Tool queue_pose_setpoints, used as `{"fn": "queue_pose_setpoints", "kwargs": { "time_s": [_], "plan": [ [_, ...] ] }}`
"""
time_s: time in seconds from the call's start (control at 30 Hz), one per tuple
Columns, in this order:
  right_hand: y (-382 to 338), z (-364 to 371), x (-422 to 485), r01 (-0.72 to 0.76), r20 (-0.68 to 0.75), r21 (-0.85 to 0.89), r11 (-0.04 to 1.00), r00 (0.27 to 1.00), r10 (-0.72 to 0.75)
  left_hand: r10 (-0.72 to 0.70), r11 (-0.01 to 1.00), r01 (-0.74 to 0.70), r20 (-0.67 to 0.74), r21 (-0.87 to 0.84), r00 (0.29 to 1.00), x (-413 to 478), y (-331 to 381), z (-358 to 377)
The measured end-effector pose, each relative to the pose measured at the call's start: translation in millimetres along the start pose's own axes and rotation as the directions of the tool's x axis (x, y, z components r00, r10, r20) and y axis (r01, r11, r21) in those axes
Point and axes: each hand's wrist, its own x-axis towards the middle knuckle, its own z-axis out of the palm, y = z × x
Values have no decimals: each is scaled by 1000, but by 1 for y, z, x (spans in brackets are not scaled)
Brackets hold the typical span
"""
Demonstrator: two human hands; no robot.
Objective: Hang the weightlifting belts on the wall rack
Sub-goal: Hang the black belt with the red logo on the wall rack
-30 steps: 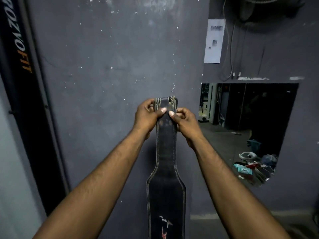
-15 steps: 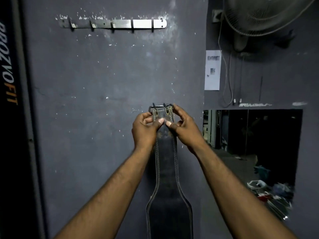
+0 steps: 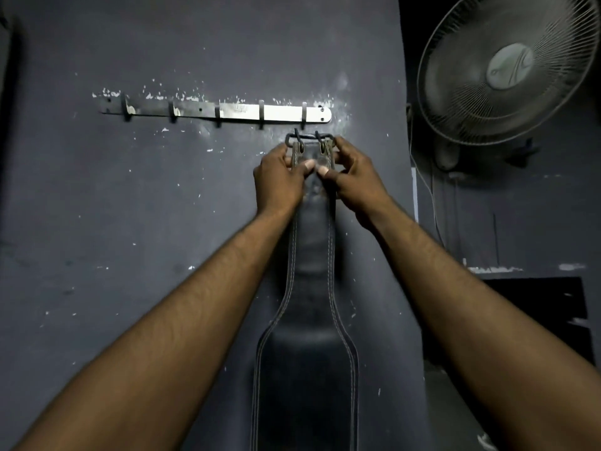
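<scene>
A black leather weightlifting belt [image 3: 309, 369] with pale stitching hangs straight down in front of the grey wall, its metal buckle [image 3: 309, 138] at the top. My left hand [image 3: 279, 180] and my right hand [image 3: 354, 177] both pinch the narrow upper end of the belt just under the buckle. The metal wall rack [image 3: 240, 111], a flat strip with several hooks, is fixed to the wall just above. The buckle sits right below the rightmost hook [image 3: 304, 117], close to it; I cannot tell if they touch. No belt hangs on the other hooks.
A wall-mounted fan [image 3: 507, 66] with a wire cage is at the upper right, with cables [image 3: 422, 190] running down below it. A dark opening [image 3: 533, 320] lies at the lower right. The grey wall [image 3: 130, 222] left of the belt is bare and chipped.
Both hands have raised the belt's buckle end from well below the rack to just under its rightmost hook. My view has tilted upward, bringing the rack and fan lower in frame.
</scene>
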Motion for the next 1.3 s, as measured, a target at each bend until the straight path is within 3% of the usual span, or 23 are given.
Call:
{"fn": "queue_pose_setpoints", "kwargs": {
  "time_s": [0.23,0.47,0.63,0.83,1.1,1.23,1.3],
  "plan": [
    [-1,17,86,113,-127,-121,986,984,-128,19,995,-19,-4,97,1000,90,0,11],
    [23,14,107,32,-60,-182,983,997,-44,-61,978,43,85,204,995,106,-22,23],
    [50,12,83,0,-96,-199,980,995,-19,-12,993,1,92,122,996,69,-41,27],
    [79,14,15,-160,-204,-111,981,970,135,-78,997,74,134,39,988,4,-61,19],
    [125,0,-114,-438,-8,-24,899,899,438,-237,961,275,388,-43,891,-120,-104,-11],
    [135,-14,-155,-582,124,173,795,813,569,-349,852,470,418,-231,839,-178,-117,-20],
    [141,-9,-163,-556,33,77,828,831,555,-388,858,470,338,-208,857,-194,-120,-15]
  ]
}}
